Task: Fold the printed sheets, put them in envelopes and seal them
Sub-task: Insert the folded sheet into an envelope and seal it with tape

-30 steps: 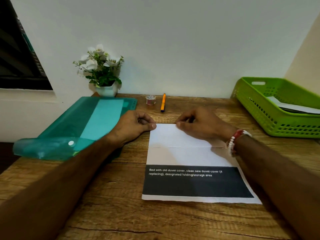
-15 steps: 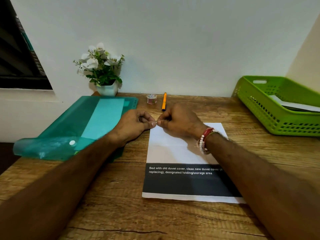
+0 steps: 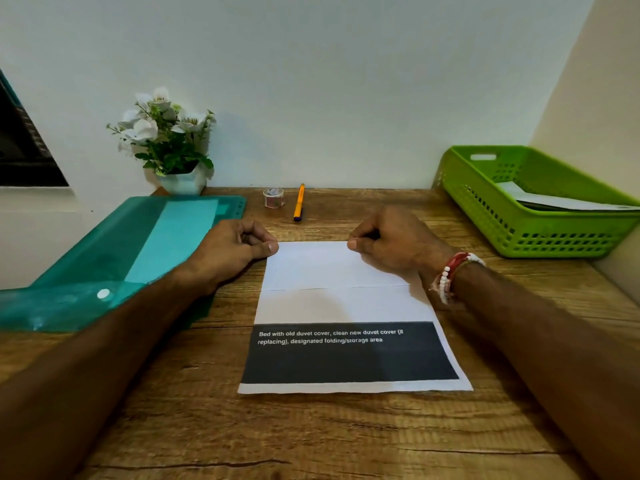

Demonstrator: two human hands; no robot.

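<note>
A printed sheet (image 3: 346,306) with a black text band lies flat on the wooden desk (image 3: 311,438). Its far part is folded toward me into a white flap (image 3: 311,265). My left hand (image 3: 232,251) is curled, thumb tip pressing the flap's far left corner. My right hand (image 3: 391,240), also curled and wearing a bead bracelet, presses its thumb on the far fold edge right of the middle. Neither hand holds anything.
A green plastic basket (image 3: 485,202) with white papers (image 3: 554,202) inside stands at the right. A teal plastic folder (image 3: 138,251) lies at the left. By the wall are a small tape roll (image 3: 273,197), an orange pen (image 3: 299,202) and a flower pot (image 3: 183,181).
My right hand slid left along the fold edge until it nearly met the left thumb, then moved back to the right. The left hand stayed on its corner.
</note>
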